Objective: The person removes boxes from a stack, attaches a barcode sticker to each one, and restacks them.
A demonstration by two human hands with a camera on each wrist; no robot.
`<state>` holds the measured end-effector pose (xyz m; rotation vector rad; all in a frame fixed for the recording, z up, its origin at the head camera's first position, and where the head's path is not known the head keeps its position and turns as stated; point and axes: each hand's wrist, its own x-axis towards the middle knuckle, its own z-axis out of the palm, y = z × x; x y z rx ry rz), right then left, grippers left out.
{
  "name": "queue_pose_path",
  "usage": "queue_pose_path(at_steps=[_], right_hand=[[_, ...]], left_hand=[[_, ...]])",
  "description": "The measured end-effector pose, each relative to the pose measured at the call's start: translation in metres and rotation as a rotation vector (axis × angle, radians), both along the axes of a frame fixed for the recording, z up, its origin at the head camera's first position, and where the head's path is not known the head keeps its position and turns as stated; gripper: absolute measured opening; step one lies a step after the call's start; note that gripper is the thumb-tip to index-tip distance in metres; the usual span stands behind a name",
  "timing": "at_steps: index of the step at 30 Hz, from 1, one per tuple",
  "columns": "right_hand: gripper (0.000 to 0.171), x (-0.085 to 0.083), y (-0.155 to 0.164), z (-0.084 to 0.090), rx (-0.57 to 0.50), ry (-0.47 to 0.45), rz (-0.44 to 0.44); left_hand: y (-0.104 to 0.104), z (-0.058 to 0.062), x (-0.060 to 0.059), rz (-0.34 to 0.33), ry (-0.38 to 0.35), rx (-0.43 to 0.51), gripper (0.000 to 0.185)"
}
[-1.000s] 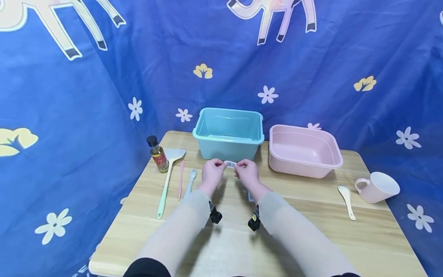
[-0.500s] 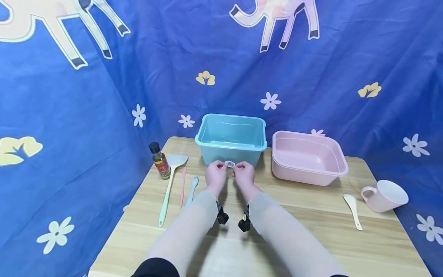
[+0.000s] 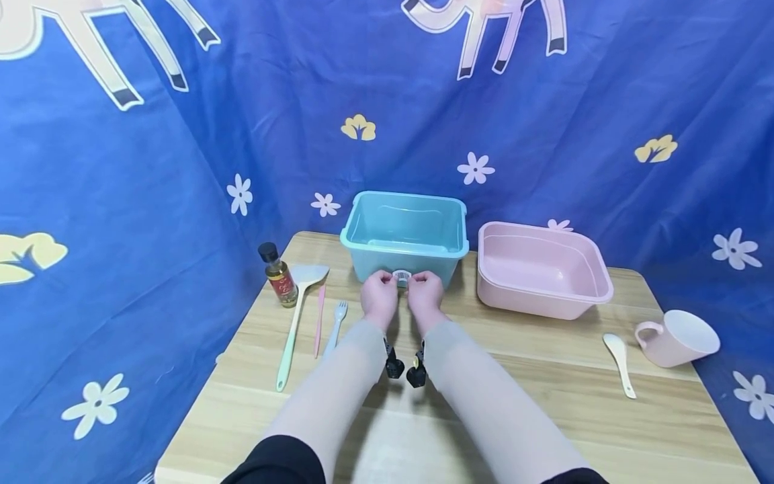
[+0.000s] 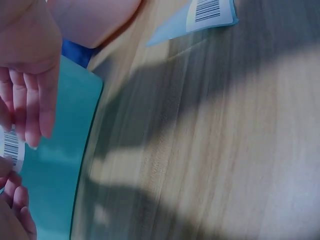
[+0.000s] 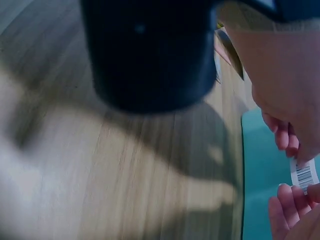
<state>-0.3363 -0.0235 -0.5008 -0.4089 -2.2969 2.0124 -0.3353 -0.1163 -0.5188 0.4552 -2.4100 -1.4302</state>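
A small white barcode label (image 3: 402, 275) lies against the front wall of the teal bin (image 3: 406, 251). My left hand (image 3: 379, 296) pinches its left end and my right hand (image 3: 425, 296) its right end. From the right wrist, thumbs and fingertips show at both ends of the label (image 5: 303, 175), with the bin wall (image 5: 260, 165) right behind. On the tabletop, a light-blue backing piece (image 4: 167, 31) bears another barcode label (image 4: 207, 10); my right arm hides it in the head view.
Left of my arms lie a spatula (image 3: 293, 329), a pink stick-like utensil (image 3: 320, 321) and a blue fork (image 3: 336, 327), beside a black-capped bottle (image 3: 281, 279). Right stand a pink basin (image 3: 538, 302), a white spoon (image 3: 620, 366) and a tipped pink mug (image 3: 671, 343). A blue curtain (image 3: 399, 161) hangs behind.
Both hands have moved forward with the label, from in front of the teal bin up to its front wall. My wrists have drawn closer together.
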Motion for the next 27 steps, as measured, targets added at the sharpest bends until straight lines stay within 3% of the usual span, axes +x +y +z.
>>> queue_pose_path(at_steps=[12,27], right_hand=[[0.005,-0.0026,-0.0019,-0.005,-0.036,-0.016,-0.045],[0.004,-0.0101,-0.006,-0.0047,-0.113,-0.048,-0.063]], left_hand=[[0.0045,0.0084,0.0007,-0.001,-0.027,0.051,0.01],[0.0035,0.0065,-0.0086,0.038,-0.042,0.003,0.011]])
